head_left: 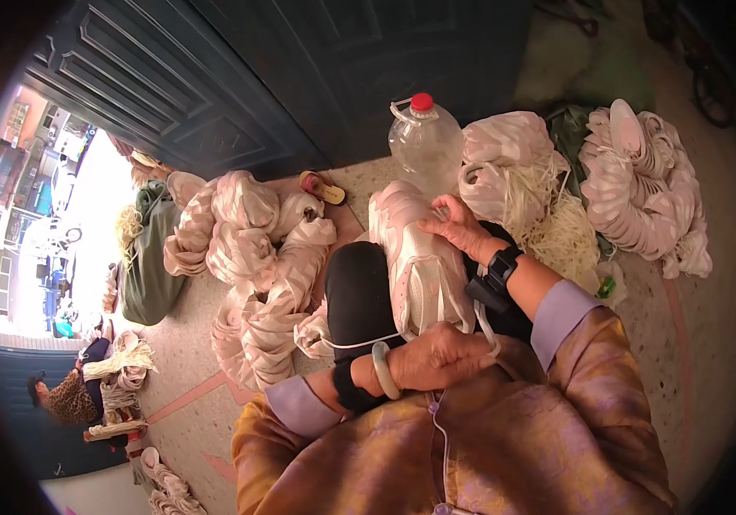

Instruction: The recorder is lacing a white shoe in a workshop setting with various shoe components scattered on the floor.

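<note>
1. Resting on the person's knee, which is covered in black cloth, the pale pink and white shoe upper (415, 257) is lying with its toe end pointing away from the body, just in front of the clear plastic bottle (424, 142).
2. The left hand (432, 356) is closing around the near end of the shoe upper, the fingers curling over it and pressing it down; a pale bangle (383, 371) and a black band are sitting on this wrist.
3. The right hand (454, 227) is gripping the far side of the shoe upper with bent fingers; I cannot tell if something small is pinched between the fingertips.
4. A white cord (359, 343) is running from under the left hand across the knee.
5. To do this step well, I am judging that the left hand should be holding the piece firmly against the knee so it is not sliding, while the right hand is working in small, even movements along the edge.
6. The cord should be staying free of the fingers, otherwise it is likely tangling.
7. Piles of similar pink uppers (256, 257) are lying on the floor to the left, and stacked soles (643, 184) with a heap of white laces (557, 223) are lying to the right.
</note>
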Action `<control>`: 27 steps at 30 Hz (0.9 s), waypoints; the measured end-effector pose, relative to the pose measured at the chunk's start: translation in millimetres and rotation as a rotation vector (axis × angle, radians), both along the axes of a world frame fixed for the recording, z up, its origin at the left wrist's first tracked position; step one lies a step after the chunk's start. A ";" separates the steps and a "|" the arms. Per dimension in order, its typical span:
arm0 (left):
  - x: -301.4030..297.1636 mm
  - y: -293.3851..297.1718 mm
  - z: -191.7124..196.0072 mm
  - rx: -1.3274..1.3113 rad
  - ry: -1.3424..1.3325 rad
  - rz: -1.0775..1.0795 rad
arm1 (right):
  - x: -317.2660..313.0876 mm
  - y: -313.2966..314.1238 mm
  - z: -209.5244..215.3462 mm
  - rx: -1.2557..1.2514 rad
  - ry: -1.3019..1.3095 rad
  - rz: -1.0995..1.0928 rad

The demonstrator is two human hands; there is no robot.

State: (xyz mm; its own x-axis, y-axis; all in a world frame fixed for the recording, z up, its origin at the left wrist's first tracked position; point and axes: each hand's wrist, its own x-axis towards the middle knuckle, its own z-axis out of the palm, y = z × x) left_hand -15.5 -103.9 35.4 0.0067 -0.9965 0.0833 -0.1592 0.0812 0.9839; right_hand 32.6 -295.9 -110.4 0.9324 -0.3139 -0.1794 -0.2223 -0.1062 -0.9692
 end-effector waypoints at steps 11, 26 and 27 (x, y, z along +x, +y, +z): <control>9.5 15.6 -36.2 0.049 -0.070 0.171 | -63.6 17.3 40.0 -0.628 -0.263 0.183; -0.4 4.3 -54.9 -0.216 -1.090 0.348 | -59.9 25.9 58.2 -1.026 -0.249 0.387; 0.1 3.6 -55.2 -0.213 -1.091 0.348 | -59.1 26.7 57.8 -1.029 -0.258 0.389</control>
